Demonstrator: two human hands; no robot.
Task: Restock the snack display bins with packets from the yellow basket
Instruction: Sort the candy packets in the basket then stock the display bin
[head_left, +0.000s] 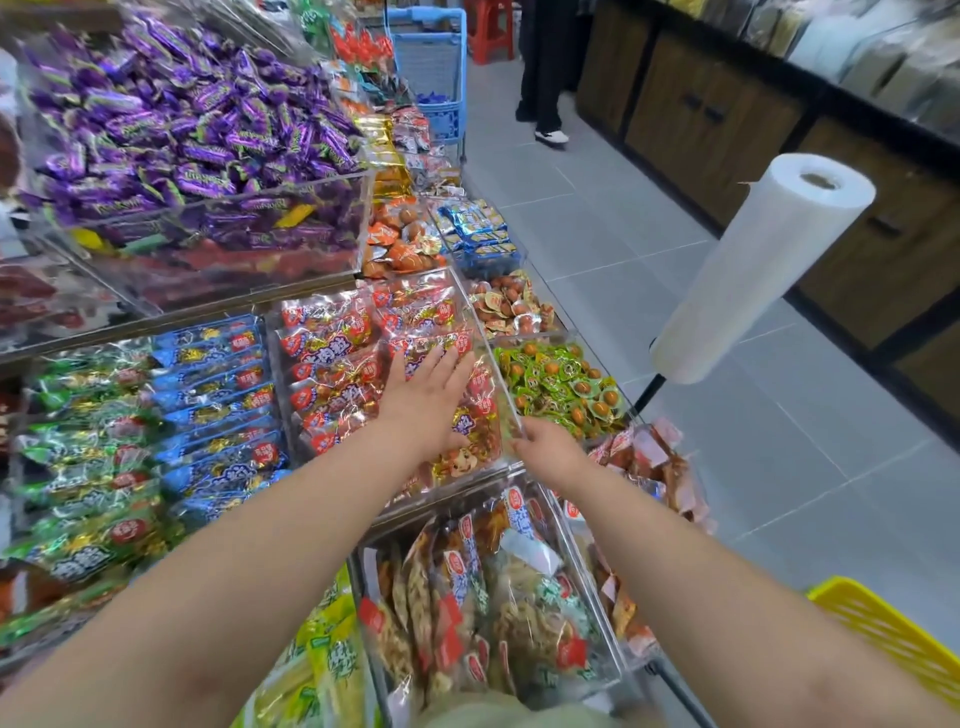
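Red packets (332, 332) are settled under the straight-fingered left hand (421, 400), the acrylic bin (470, 314) gripped at its wall by the right hand (550, 447). More are needed next from the yellow basket (893, 634), right of the bin.

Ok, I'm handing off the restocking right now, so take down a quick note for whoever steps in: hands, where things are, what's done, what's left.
Left hand: open, pressing flat on the red packets in the red-packet bin.
Right hand: fingers curled on that bin's near right wall, holding no packet.
Yellow basket: at lower right, only its rim in view, so its contents can't be seen.
Done: the red-packet bin looks full.
Left: check the basket for remaining packets and top up other bins as needed.
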